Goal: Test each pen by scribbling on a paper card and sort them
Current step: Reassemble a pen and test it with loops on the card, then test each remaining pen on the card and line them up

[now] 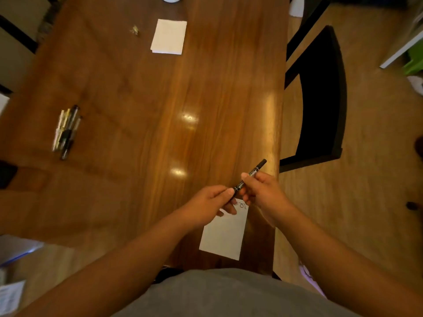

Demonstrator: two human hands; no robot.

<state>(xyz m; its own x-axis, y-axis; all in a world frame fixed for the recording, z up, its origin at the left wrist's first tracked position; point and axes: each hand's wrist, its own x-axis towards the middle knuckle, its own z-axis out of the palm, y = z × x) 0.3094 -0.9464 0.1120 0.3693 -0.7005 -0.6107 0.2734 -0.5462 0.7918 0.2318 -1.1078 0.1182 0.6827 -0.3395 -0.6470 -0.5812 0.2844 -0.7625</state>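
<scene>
Head view: pen [256, 170] held above card [225, 236] near table [137, 99] edge. Left hand [211, 205] pinches lower end, right hand [263, 191] pinches barrel. Likely cap step, off or on unclear: work cap straight along barrel, tip over card. Scribble at card top. No sorting container seen. Pen pile [66, 131] lies loose, far left.

Wood table [114, 76]. Black chair [320, 99] right of it, on wood floor [377, 156]. Small crumpled scrap [135, 30] at far end. Green item [415, 62] far right.
</scene>
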